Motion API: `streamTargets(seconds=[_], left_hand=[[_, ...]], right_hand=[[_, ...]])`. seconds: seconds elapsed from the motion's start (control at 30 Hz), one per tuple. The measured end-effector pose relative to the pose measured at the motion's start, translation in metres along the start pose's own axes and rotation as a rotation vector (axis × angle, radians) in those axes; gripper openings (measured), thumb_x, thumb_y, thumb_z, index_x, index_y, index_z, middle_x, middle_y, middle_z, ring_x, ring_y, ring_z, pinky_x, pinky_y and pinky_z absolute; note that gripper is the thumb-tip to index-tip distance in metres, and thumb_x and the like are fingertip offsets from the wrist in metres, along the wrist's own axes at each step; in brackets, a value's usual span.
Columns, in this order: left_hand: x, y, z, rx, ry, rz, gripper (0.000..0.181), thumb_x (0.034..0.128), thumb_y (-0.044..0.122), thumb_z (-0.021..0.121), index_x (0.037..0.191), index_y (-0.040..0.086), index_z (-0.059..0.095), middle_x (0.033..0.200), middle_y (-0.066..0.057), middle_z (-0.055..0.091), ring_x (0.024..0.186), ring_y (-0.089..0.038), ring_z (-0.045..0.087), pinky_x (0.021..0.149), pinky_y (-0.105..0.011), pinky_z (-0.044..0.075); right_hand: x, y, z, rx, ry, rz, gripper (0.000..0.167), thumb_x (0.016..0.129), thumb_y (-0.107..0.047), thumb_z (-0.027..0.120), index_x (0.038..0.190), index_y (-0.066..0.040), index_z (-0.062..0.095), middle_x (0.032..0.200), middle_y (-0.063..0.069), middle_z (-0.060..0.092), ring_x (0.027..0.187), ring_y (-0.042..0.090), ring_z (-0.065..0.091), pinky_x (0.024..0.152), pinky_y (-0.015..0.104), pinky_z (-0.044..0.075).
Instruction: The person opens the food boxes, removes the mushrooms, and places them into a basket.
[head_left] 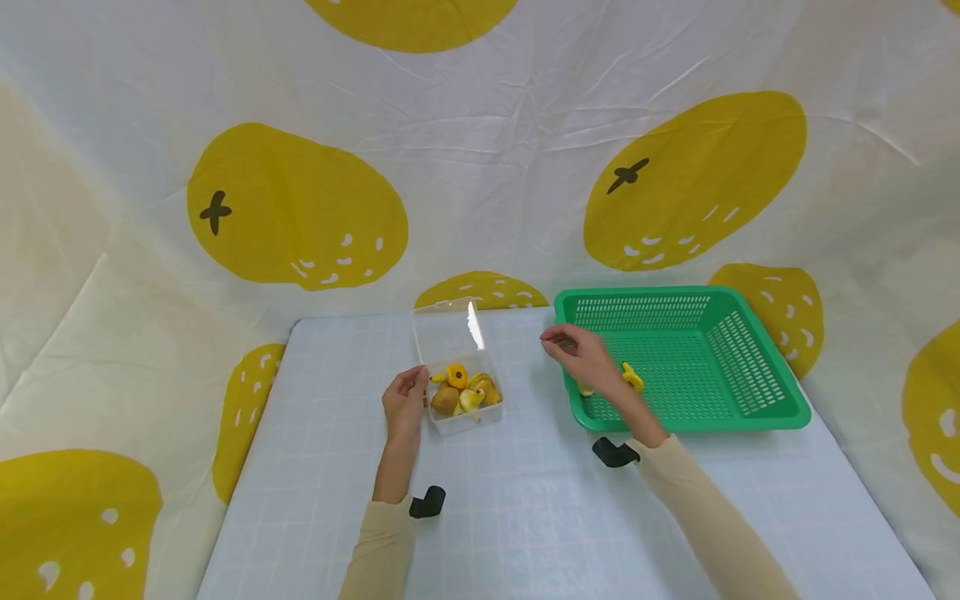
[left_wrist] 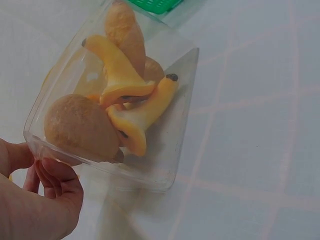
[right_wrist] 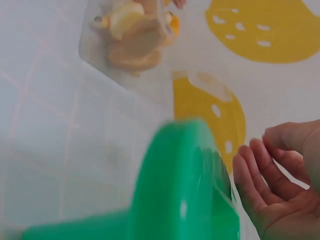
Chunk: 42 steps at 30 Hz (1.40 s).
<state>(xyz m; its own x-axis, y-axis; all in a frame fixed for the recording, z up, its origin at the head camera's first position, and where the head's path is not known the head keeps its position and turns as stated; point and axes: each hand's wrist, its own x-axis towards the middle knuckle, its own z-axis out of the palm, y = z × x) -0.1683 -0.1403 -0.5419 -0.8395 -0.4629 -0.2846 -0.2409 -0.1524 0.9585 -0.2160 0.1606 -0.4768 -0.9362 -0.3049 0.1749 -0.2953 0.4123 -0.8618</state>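
A clear plastic box [head_left: 467, 423] stands on the table with its hinged lid [head_left: 442, 332] raised. Inside lie several small fruit-like pieces: a rounded brown one [left_wrist: 80, 127], yellow curved ones with dark tips [left_wrist: 159, 97], and a knobbly tan one [left_wrist: 125, 35]. My left hand [head_left: 406, 403] pinches the near left corner of the box between thumb and fingers. Over the left rim of a green basket [head_left: 690, 424] hovers my right hand [head_left: 588, 361]. Its fingers are loosely bent and nothing shows between them.
Within the basket, a yellow piece [head_left: 633, 378] and a pale piece [head_left: 587, 390] lie near its left side. A pale checked cloth [head_left: 510, 508] covers the table. Behind it hangs a white curtain [head_left: 480, 183] printed with large yellow shapes.
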Motion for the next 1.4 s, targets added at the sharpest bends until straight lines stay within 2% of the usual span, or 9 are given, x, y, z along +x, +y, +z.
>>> streamTargets(seconds=[0.2,0.43,0.9,1.07,1.2,1.4], left_hand=[[0.001,-0.001,-0.002,0.006,-0.001,-0.009,0.032,0.1005,0.026,0.070,0.123,0.003,0.069,0.101,-0.003,0.065,0.077,-0.018,0.052,0.063,-0.019,0.048],[0.001,0.001,0.000,0.005,-0.001,-0.030,0.032,0.1003,0.026,0.070,0.124,0.005,0.069,0.105,-0.005,0.065,0.089,-0.025,0.054,0.064,-0.019,0.048],[0.000,0.000,0.000,0.003,-0.009,-0.028,0.031,0.1007,0.026,0.069,0.123,0.005,0.069,0.104,-0.005,0.065,0.084,-0.024,0.053,0.064,-0.019,0.048],[0.001,0.002,0.000,0.003,-0.012,-0.035,0.032,0.1007,0.027,0.069,0.123,0.005,0.068,0.109,-0.006,0.065,0.089,-0.026,0.054,0.065,-0.019,0.048],[0.001,0.002,0.000,0.001,-0.012,-0.038,0.032,0.1005,0.028,0.070,0.124,0.005,0.068,0.112,-0.007,0.066,0.092,-0.028,0.054,0.066,-0.020,0.048],[0.001,0.000,-0.001,-0.008,-0.010,-0.038,0.031,0.1004,0.026,0.070,0.123,0.003,0.068,0.109,-0.007,0.066,0.093,-0.029,0.054,0.064,-0.020,0.048]], right_hand=[[0.009,-0.009,0.024,0.004,-0.025,-0.033,0.016,0.100,-0.008,0.067,0.112,0.003,0.069,0.107,0.015,0.071,0.098,0.029,0.067,0.089,0.043,0.058],[0.017,-0.013,0.047,-0.005,-0.070,-0.065,0.014,0.099,-0.006,0.068,0.109,0.003,0.069,0.103,0.013,0.072,0.097,0.028,0.069,0.088,0.040,0.058],[0.020,-0.022,0.084,0.007,-0.294,-0.106,0.017,0.098,-0.006,0.070,0.112,0.003,0.067,0.107,0.012,0.070,0.098,0.023,0.066,0.092,0.039,0.057],[0.020,-0.025,0.091,-0.024,-0.379,-0.124,0.022,0.096,-0.004,0.071,0.114,0.008,0.066,0.111,0.020,0.069,0.100,0.032,0.063,0.095,0.047,0.054],[0.022,-0.028,0.096,-0.101,-0.423,-0.134,0.020,0.096,-0.004,0.072,0.114,0.005,0.068,0.111,0.018,0.069,0.103,0.036,0.063,0.097,0.048,0.053],[0.021,-0.036,0.102,-0.340,-0.466,-0.157,0.014,0.093,0.000,0.074,0.107,-0.001,0.075,0.104,0.010,0.072,0.098,0.026,0.061,0.094,0.040,0.052]])
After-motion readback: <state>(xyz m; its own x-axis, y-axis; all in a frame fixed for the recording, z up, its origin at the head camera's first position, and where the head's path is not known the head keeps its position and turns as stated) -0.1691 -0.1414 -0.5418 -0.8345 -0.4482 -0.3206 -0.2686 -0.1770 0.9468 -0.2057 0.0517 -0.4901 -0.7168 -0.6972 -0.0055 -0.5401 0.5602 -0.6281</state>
